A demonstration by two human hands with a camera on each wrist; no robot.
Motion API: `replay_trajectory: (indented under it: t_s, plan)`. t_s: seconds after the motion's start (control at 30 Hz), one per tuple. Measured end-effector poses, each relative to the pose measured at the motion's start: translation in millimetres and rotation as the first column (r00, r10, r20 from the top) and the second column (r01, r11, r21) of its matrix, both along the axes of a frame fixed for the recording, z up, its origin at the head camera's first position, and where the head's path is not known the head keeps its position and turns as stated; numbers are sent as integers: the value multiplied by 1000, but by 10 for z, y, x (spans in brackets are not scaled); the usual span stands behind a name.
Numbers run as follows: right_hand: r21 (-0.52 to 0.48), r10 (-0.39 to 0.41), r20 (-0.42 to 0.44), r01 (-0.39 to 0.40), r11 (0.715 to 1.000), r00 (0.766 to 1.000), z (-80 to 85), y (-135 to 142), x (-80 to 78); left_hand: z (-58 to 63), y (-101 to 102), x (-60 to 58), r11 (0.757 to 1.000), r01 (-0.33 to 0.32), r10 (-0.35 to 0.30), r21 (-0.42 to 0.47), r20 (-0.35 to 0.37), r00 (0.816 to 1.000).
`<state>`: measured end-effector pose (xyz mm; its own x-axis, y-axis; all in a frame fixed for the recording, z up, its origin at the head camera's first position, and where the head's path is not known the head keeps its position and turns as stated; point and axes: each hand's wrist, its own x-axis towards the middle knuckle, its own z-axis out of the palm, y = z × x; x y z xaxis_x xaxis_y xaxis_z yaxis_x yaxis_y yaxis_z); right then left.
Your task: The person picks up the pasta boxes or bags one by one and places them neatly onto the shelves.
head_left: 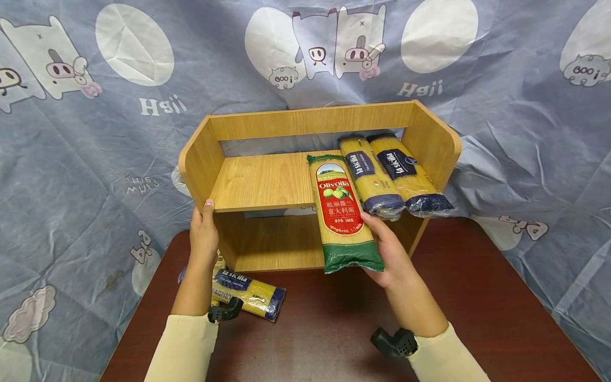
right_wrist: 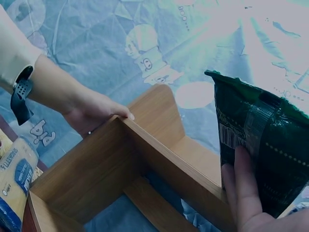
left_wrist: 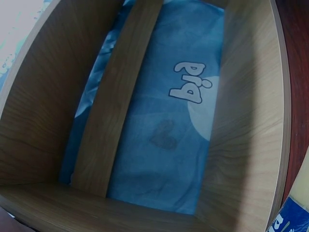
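My right hand (head_left: 393, 257) holds an Olivoilà spaghetti packet (head_left: 340, 204), red and yellow with green ends, tilted in front of a small wooden shelf unit (head_left: 267, 180). The thumb lies at the packet's right edge; in the right wrist view, fingers (right_wrist: 246, 186) press its dark green back (right_wrist: 263, 140). My left hand (head_left: 204, 236) grips the unit's left side, the thumb over the front edge of the upper board. Two yellow-and-blue La Sicilia spaghetti packets (head_left: 367, 172) lie side by side on the right of that board, their ends jutting past its front.
Another La Sicilia packet (head_left: 250, 292) lies on the dark red table (head_left: 305, 339) at front left, partly behind my left forearm, with more packaging showing beside it. A grey-blue patterned cloth (head_left: 95, 159) hangs behind the unit. Below the upper board is a lower compartment (head_left: 279, 241).
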<state>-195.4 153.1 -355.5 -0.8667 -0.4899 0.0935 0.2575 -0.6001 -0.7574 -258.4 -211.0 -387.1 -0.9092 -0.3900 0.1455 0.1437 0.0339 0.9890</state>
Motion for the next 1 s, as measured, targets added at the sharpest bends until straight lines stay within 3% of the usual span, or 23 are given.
replay_trajectory:
  t_s: [0.4,0.7,1.0]
  plan:
    - [-214,44,-136,-72,974,990,-200,81,239,1,-7,-3,1000,1,-1,5,-5,1000]
    - [-133,8,-254,-43,990,967,-317,50,360,0,5,3,1000,-5,5,-1,-21,1000]
    - [-40,-86,-248,79,996,965,-294,-48,361,-7,-5,-9,1000,1,-1,2,-16,1000]
